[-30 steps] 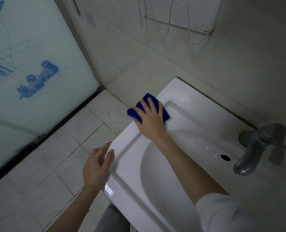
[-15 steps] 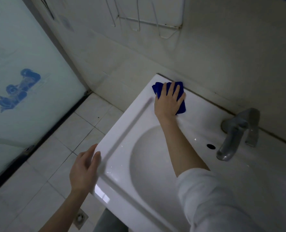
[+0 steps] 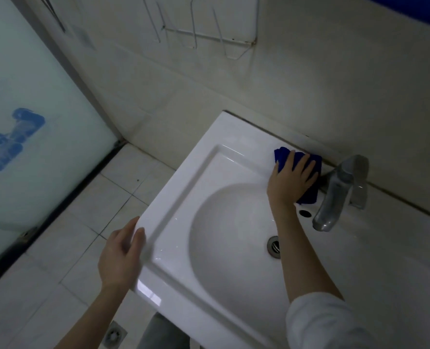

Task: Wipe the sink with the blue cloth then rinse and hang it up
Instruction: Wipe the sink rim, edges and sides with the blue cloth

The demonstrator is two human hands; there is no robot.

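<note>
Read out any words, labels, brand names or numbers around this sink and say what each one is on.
No readable text anywhere.
Frosted glass door: blue drawings only, no letters.
Faucet, sink and blue cloth: no brand or mark visible.
Grey patch on the wall tile: too blurred to read.

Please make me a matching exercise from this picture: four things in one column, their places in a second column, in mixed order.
1. blue cloth
2. left hand
3. faucet
4. wire rack

a. on the wall above the sink
b. resting on the sink's near left edge
c. under the right hand, on the back ledge
d. by the wall, right of the cloth

Pairs: 1-c, 2-b, 3-d, 4-a
</note>
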